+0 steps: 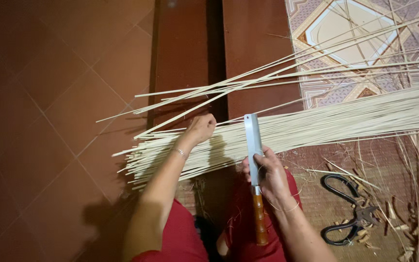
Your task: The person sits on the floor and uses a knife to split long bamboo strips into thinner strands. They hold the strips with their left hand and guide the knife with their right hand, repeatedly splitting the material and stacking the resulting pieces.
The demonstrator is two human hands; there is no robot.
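Bundle of bamboo strips [316, 127] lying across the floor [49, 97], loose strips [287, 68] behind it, cleaver [254, 145] resting on the bundle, left hand [201, 128] left of the blade, scissors [347, 208] on the mat [394, 170], right of the right hand [270, 177].

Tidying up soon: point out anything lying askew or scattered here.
A few loose strips lie fanned at an angle across the main bundle. Shavings litter the floor around the scissors.

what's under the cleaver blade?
The cleaver blade lies across the bundle of pale strips, held by the right hand. The left hand presses the bundle. The floor beneath the strips is covered there.
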